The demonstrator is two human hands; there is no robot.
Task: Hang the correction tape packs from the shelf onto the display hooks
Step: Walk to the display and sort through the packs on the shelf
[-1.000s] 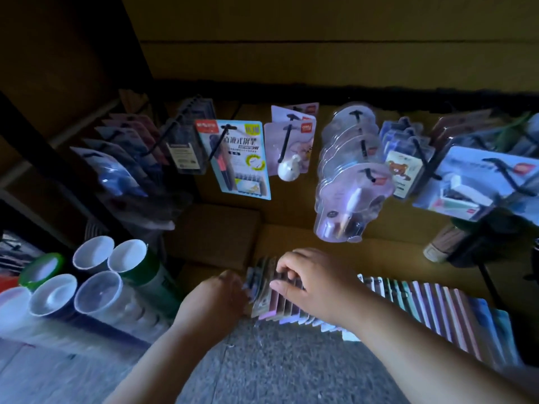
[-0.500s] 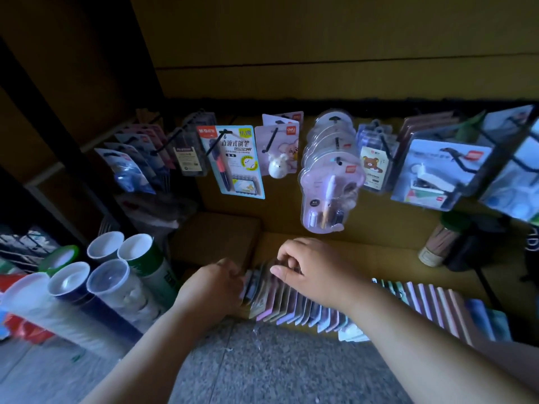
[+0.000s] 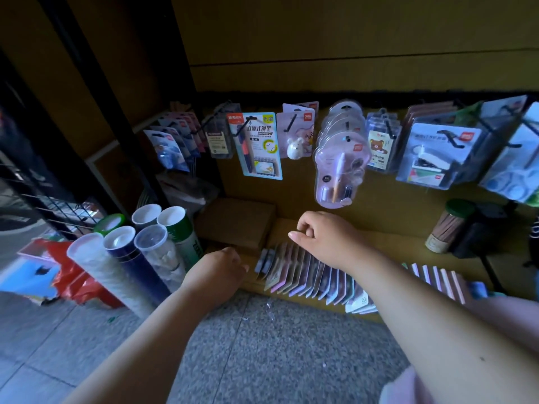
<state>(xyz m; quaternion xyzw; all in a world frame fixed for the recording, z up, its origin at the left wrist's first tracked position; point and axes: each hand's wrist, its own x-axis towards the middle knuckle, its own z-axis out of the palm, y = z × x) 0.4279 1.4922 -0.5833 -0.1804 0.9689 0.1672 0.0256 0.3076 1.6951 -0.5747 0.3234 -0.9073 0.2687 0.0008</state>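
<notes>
Now, from the head view, we see our right hand lifted off the row of packs it was pressing into a second ago; it hovers just above them at about 12 o'clock of the row, fingers curled loosely inward with nothing between them. Our left hand sits at the row's 9 o'clock end, its fingertips just beside the first pack; we cannot tell whether they grip anything, since the hand's back hides them. It has barely shifted since the earlier frames.

The packs stand on edge along the low shelf, fanned like cards, none taken out. Whether they are the correction tape packs is too dim to tell. Up at 12 o'clock the display hooks carry carded goods: a pen card, a lilac blister pack. The whole display sits lower and nearer in view than before. At 9 o'clock, upright tubes stand on the floor.
</notes>
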